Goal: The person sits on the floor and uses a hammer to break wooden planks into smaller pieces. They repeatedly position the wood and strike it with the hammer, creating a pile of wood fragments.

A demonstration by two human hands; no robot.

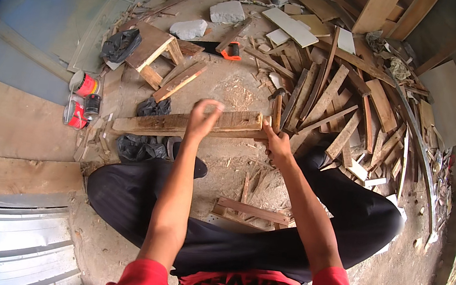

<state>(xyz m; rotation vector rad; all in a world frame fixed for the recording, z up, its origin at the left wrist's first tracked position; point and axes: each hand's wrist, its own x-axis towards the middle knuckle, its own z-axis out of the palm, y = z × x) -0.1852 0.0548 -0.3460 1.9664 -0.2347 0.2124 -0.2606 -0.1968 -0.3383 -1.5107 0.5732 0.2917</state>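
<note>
Timber beam [240,122] lies crosswise in front of the seated person, low over the floor [224,168], its right end just beside the right hand [279,145]. That hand is wrapped around the handle of a hammer [278,107], whose head points away from the body; whether the thumb touches the beam's end, I cannot tell. The left hand [203,120] is over the beam with fingers bent and blurred; whether it pinches anything small is too unclear to say.

My judgement of the risks: a hammer blow landing off line could catch the left fingers, being so near the beam's top. The beam could roll or skid if struck near its end, since what supports it is mostly hidden and neither hand clearly clamps it. Loose boards in the scrap pile [329,98] come close to the hammer, so a wide swing could snag there. Crossed legs [347,210] sit near enough to take a dropped hammer.
</note>
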